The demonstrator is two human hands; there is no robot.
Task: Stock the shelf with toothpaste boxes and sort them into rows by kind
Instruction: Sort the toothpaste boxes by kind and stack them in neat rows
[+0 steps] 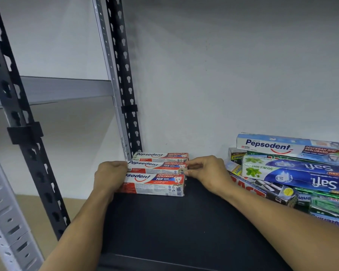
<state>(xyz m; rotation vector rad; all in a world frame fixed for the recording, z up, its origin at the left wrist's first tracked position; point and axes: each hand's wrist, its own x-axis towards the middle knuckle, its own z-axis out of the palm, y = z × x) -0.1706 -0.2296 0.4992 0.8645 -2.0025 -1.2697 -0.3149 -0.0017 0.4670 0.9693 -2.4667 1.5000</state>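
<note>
Three red-and-white Pepsodent boxes lie one behind another at the back left of the dark shelf (184,222): a rear box (160,156), a middle box (157,167) and a front box (155,183). My left hand (109,176) wraps the left ends of the middle and front boxes. My right hand (205,173) pinches the right end of the middle box. At the right lies a jumbled heap of boxes, with a blue Pepsodent box (288,147) on top and blue Safi double-mint boxes (294,173) under it.
A black slotted upright (125,98) stands at the shelf's back left corner, another black upright (27,133) nearer me. A grey rack (53,89) stands to the left. The white wall (233,85) closes the back. Green and black boxes (329,206) fill the right edge.
</note>
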